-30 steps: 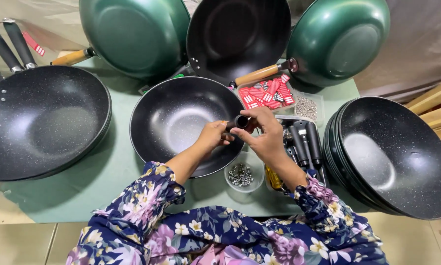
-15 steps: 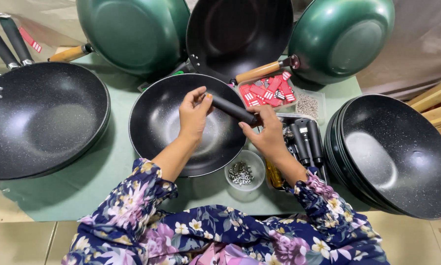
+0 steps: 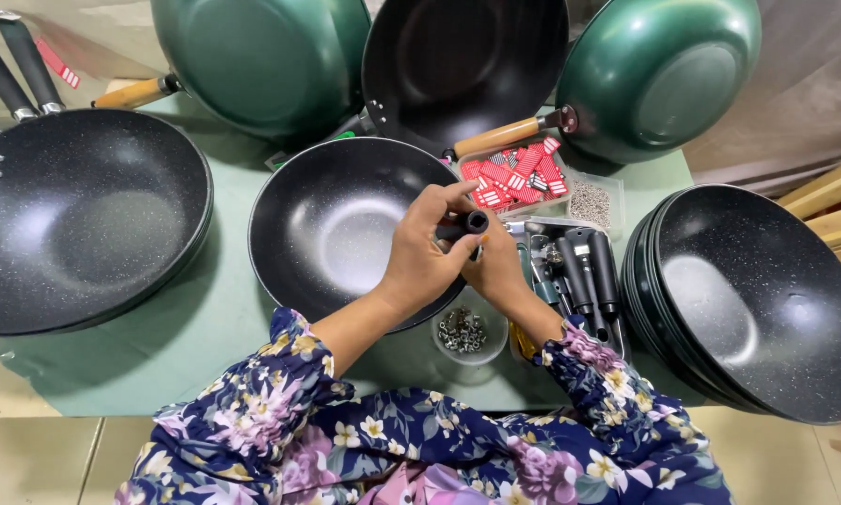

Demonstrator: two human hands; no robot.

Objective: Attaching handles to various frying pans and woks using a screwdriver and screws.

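Over wok rim: black handle (image 3: 465,227) was held at right edge of handleless wok (image 3: 346,229).
L hand (image 3: 423,257): fingers clamped on handle.
R hand (image 3: 495,266): gripped it from below.
Tip: best kept square to rim w/ both hands steady.
Nearby: screw cup (image 3: 463,332), spare handles (image 3: 584,276).

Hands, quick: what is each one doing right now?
Left hand: closed around the short black cylindrical handle, above the black speckled pan.
Right hand: closed on the same handle, mostly hidden behind the left.

Cookware assembly workshop (stacked woks (image 3: 767,299))
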